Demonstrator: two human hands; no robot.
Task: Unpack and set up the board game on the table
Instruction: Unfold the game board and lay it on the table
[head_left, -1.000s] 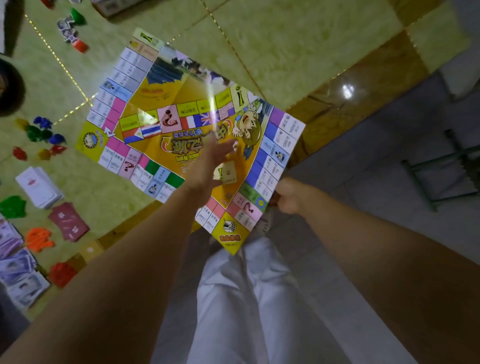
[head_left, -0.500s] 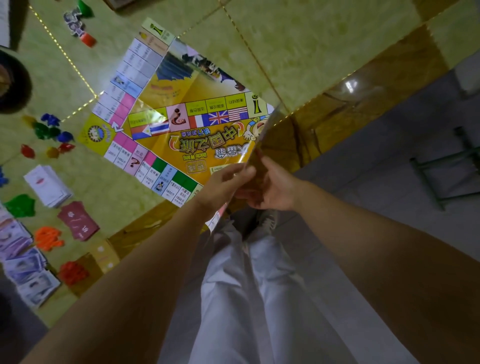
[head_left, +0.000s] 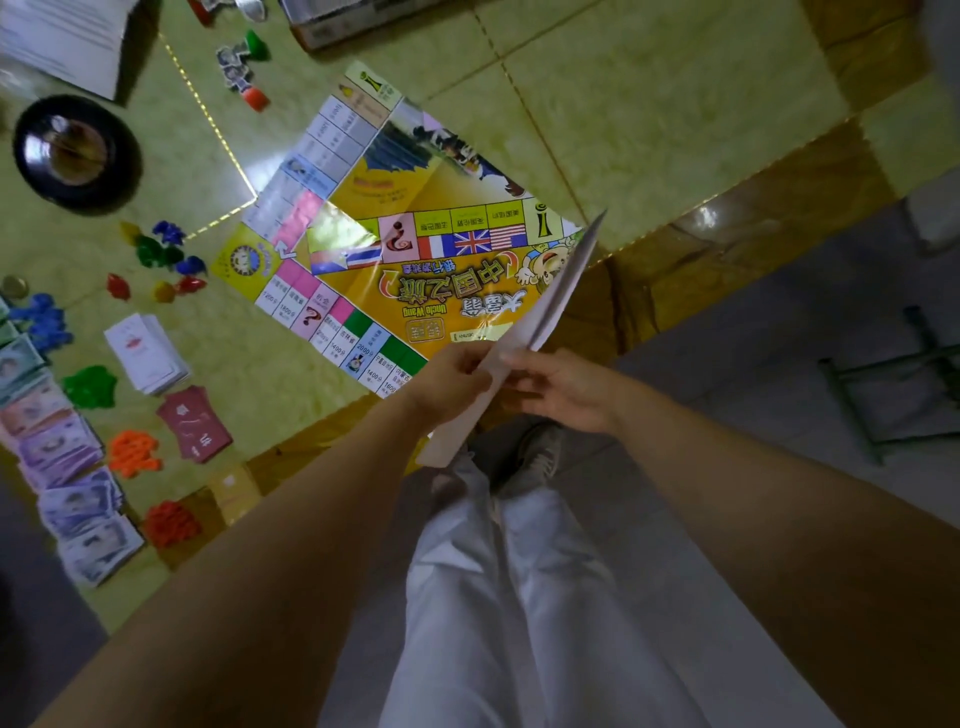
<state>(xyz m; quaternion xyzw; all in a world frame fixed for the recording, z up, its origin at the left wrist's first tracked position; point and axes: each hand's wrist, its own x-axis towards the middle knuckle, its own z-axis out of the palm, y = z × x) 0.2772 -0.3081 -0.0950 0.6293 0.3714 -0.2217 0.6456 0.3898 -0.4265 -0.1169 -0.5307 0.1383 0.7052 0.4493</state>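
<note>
A colourful paper game board (head_left: 395, 270) lies on the green table (head_left: 623, 104), with its right section folded up so its white underside (head_left: 550, 312) faces me. My left hand (head_left: 447, 379) pinches the near edge of that raised flap. My right hand (head_left: 561, 389) holds the same flap from the other side, fingers curled round it. Left of the board lie a white card deck (head_left: 145, 353), a red card deck (head_left: 195, 423), stacks of paper money (head_left: 62, 467) and small piles of coloured plastic pieces (head_left: 156, 254).
A black round dish (head_left: 78, 153) sits at the far left. A box (head_left: 363, 21) and papers (head_left: 62, 36) lie at the table's far edge. The table's brown border (head_left: 727, 249) runs past my hands. White trousers and shoes are below; a metal stool frame (head_left: 893, 384) stands on the grey floor.
The board's right part, flat a second ago, has been lifted and folded over toward the left. Both hands came together at its near edge.
</note>
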